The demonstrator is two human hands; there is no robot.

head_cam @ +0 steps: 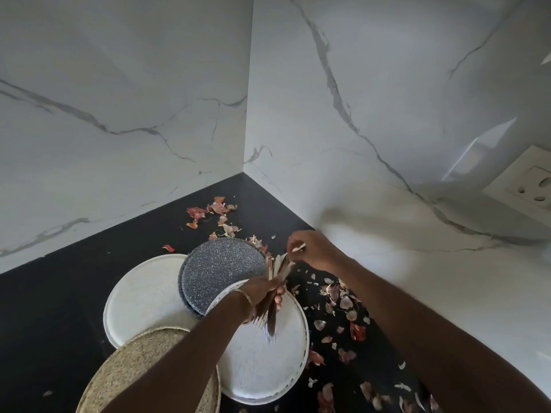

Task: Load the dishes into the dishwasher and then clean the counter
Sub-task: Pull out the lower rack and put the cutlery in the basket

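Glossy white marble walls (125, 84) with thin grey veins are meeting in a corner above a matte black counter (44, 308), and a white socket plate (527, 186) is sitting on the right-hand wall. Papery onion skins (343, 302), pink, red and pale, are lying scattered along the counter's right side and back toward the corner, curled and flaky.

Round plates are overlapping on the counter: a white speckled plate (140, 296) is lying flat at the left, a dark blue-grey speckled plate (220, 269) is resting partly on it, and another white speckled plate (268, 362) with a raised rim is sitting nearest the onion skins, overlapping the blue-grey one. A tan, grainy plate (134, 371) is covering the near edge of the left white plate.

The left hand (265, 293), with a thin bangle on its wrist, is hovering over the right white plate and gripping a bundle of cutlery (272, 305), fingers curled tightly round the middle. Metal fork tines are pointing down toward the plate while the pale, slim handles are fanning upward. The right hand (316, 248) is reaching in from the right, its fingertips pinching one of those handle ends, with another slim pale piece showing between its fingers; what that is cannot be told.
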